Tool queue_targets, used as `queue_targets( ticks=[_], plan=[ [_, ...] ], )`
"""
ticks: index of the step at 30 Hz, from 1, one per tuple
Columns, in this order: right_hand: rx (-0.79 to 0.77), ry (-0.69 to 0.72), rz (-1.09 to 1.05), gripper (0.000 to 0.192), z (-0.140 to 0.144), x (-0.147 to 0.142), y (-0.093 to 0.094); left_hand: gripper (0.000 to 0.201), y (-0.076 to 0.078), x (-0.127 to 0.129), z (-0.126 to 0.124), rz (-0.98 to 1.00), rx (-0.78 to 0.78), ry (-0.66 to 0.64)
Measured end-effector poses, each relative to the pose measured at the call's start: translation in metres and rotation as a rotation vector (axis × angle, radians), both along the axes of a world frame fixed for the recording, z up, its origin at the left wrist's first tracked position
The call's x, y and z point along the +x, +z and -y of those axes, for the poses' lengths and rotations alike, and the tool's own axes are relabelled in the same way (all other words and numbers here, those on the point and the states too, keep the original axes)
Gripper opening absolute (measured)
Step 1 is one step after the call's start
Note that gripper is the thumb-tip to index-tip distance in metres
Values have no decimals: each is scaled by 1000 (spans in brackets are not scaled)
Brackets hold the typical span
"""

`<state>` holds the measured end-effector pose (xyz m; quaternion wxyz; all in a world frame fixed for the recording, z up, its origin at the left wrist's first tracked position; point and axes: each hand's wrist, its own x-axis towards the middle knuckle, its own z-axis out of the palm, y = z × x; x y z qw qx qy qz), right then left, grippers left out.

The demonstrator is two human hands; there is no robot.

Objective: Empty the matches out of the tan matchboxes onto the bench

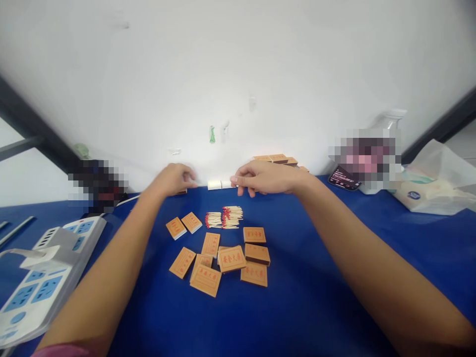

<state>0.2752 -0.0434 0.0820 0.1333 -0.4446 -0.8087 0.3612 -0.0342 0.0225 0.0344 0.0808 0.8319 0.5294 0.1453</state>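
Your right hand [262, 177], fingers curled and seemingly pinching nothing, sits nearer the 2 white trays [220, 184] lying crosswise at its 9 o'clock; your left hand [174, 178] looks loosely closed.

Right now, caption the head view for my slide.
Both hands, left hand and right hand, reach past scattered matchboxes and loose matches toward small white trays.

left hand [174, 178] hides a matchbox [182, 191].
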Motion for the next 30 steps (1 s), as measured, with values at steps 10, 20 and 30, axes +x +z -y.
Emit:
queue_targets(
  ticks=[10,20,30],
  plan=[
    [-77,108,90,40,3,-4,0,49,-2,-42,-7,-388,-148,165],
    [-57,85,46,33,2,-7,-6,33,3,-21,8,-285,-183,139],
    [-191,-377,-416,37,-7,-55,-60,27,17,46,52,20,33,-175]
  ],
)
